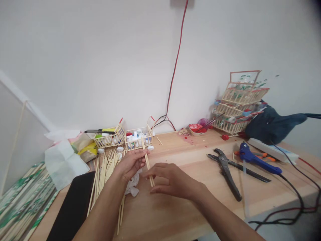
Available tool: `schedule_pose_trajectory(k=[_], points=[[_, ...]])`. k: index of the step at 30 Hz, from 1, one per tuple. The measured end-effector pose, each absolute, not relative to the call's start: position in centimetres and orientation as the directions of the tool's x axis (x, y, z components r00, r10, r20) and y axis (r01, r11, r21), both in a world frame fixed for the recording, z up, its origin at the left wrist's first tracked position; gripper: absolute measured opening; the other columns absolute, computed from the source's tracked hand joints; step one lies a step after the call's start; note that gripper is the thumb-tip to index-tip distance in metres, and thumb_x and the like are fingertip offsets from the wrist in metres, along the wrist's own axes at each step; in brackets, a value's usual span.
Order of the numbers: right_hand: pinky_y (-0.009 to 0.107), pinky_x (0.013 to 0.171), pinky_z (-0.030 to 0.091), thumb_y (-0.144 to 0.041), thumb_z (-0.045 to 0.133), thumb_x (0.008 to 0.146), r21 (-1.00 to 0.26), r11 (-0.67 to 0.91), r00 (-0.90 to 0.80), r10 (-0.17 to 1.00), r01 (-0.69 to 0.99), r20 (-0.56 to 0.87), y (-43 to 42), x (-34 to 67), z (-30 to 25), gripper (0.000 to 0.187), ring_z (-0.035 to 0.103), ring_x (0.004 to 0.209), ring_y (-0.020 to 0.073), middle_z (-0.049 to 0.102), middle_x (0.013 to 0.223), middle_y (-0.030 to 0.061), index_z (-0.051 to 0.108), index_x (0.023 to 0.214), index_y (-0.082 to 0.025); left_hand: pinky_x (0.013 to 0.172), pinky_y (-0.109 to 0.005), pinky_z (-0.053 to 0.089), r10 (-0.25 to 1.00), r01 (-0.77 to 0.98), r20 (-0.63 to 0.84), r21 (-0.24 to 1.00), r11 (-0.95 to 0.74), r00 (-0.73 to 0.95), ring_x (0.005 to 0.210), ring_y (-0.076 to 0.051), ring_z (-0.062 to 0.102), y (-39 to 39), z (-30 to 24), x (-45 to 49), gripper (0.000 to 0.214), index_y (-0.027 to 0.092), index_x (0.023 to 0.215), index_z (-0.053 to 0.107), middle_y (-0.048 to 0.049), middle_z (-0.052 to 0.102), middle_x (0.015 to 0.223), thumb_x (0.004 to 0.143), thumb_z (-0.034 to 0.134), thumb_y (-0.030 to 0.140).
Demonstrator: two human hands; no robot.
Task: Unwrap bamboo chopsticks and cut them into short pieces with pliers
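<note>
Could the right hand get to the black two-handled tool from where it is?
Probably yes: I see no obstacle between the right hand and the black two-handled tool, and its near handle looks uncovered.

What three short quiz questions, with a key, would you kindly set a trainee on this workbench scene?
1. Multiple choice: what is the left hand holding?
a) a phone
b) thin wooden sticks
c) a paintbrush

2. True or false: the blue glue gun lies inside a basket.

3. Fill in the blank: the small dish near the wall has ____ colour in it.

Key:
1. b
2. False; the blue glue gun is out on the table, towards the right of the view.
3. red
</note>
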State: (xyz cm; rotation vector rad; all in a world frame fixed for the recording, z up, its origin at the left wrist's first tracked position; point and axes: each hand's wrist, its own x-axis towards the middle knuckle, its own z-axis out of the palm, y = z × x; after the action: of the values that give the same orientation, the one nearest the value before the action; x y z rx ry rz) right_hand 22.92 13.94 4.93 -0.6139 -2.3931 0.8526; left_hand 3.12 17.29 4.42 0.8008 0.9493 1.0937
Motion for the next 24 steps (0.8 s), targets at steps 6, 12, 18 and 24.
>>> schedule_pose_trajectory(k=[6, 12, 18, 24], points=[[0.024, 0.080, 0.046, -0.041, 0.060, 0.090, -0.562, 0.791, -0.765, 0.511, 0.241, 0.392, 14.0, 22.6, 3.7, 0.027, 0.064, 0.087, 0.0164, 0.071, 0.094, 0.0049, 0.070, 0.108, -0.023, 0.041, -0.014, 0.035, 0.965, -0.338, -0.207, 0.907, 0.252, 0.162, 0.046, -0.004, 0.044, 17.2, 4.4, 3.1, 0.032, 0.008, 0.069, 0.071, 0.0025, 0.052, 0.051, 0.052, 0.089, 0.028], [0.025, 0.081, 0.046, -0.042, 0.057, 0.091, -0.509, 0.818, -0.770, 0.499, 0.268, 0.397, 13.9, 22.6, 3.6, 0.028, 0.066, 0.089, 0.0174, 0.073, 0.095, 0.0051, 0.070, 0.110, -0.026, 0.043, -0.015, 0.037, 0.962, -0.319, -0.216, 0.911, 0.260, 0.167, 0.049, -0.005, 0.049, 16.9, 4.7, 3.2, 0.040, 0.008, 0.072, 0.072, 0.0007, 0.057, 0.056, 0.047, 0.091, 0.033], [0.025, 0.081, 0.046, -0.036, 0.058, 0.091, -0.496, 0.824, -0.781, 0.491, 0.273, 0.385, 14.0, 22.5, 3.7, 0.026, 0.066, 0.090, 0.0179, 0.073, 0.097, 0.0061, 0.069, 0.111, -0.024, 0.044, -0.015, 0.037, 0.965, -0.330, -0.211, 0.909, 0.253, 0.158, 0.049, -0.003, 0.048, 16.7, 5.4, 3.0, 0.045, 0.007, 0.076, 0.073, -0.0033, 0.065, 0.065, 0.045, 0.092, 0.034], [0.025, 0.081, 0.044, -0.038, 0.062, 0.088, -0.564, 0.789, -0.800, 0.493, 0.246, 0.341, 14.0, 22.7, 4.2, 0.022, 0.067, 0.087, 0.0166, 0.073, 0.095, 0.0022, 0.068, 0.105, -0.025, 0.043, -0.015, 0.034, 0.978, -0.312, -0.171, 0.929, 0.200, 0.119, 0.047, -0.004, 0.048, 16.6, 5.4, 3.1, 0.043, 0.008, 0.072, 0.072, -0.0050, 0.067, 0.065, 0.046, 0.092, 0.035]])
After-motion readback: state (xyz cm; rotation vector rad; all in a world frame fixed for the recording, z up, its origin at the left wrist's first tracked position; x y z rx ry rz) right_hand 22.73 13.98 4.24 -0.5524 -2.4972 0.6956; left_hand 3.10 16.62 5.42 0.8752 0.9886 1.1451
